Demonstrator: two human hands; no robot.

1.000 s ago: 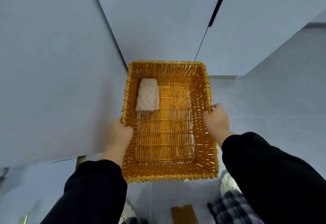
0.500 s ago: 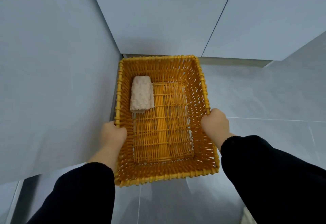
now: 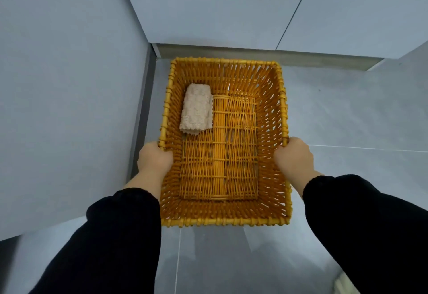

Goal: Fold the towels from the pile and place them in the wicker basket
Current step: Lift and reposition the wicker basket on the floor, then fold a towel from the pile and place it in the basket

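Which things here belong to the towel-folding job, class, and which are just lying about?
Belonging to the job: orange woven wicker basket; folded beige textured towel in its far left corner; left hand and right hand, each gripping a side rim.

Just there: grey tiled floor; pale grey wall panels; black sleeves.

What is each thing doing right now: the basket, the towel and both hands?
Basket: upright, held by both side rims; I cannot tell if it is on the floor or lifted.
Towel: folded, lying flat in the basket's far left corner.
Left hand: curled round the left rim.
Right hand: curled round the right rim.
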